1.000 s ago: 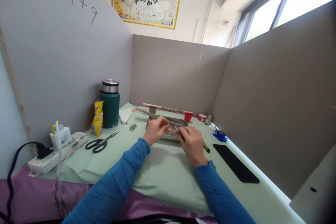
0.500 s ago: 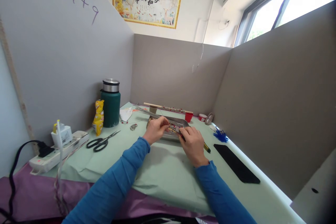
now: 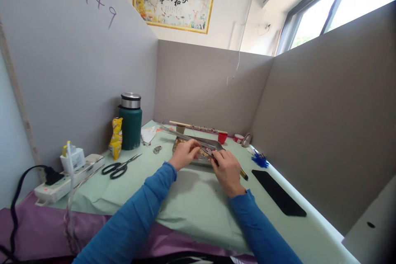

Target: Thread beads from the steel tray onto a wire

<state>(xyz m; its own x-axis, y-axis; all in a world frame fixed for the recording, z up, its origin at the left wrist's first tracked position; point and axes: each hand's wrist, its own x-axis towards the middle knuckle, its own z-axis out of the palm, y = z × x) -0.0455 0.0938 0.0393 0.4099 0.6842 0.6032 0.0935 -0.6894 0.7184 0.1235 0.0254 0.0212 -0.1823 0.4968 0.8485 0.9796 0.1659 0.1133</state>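
Note:
My left hand [image 3: 185, 154] rests at the near edge of a shallow metal tray [image 3: 213, 144] of small coloured beads, its fingers pinched together on something too small to name. My right hand [image 3: 227, 168] sits just right of it, closed around a dark thin tool [image 3: 244, 174] whose yellow-tipped end sticks out to the right. The two hands almost touch over the tray's front rim. Both arms wear blue sleeves.
Black scissors [image 3: 119, 168], a yellow snack bag [image 3: 116, 137], a green flask [image 3: 130, 121] and a white power strip [image 3: 66, 178] lie left. A red cup [image 3: 222, 137], a beaded stick [image 3: 201, 128], a blue tuft [image 3: 259, 159] and a black pad [image 3: 278, 192] sit right. Grey partitions enclose the desk.
My left hand's fingers have shifted slightly down and right toward my right hand over the tray. Little else has moved.

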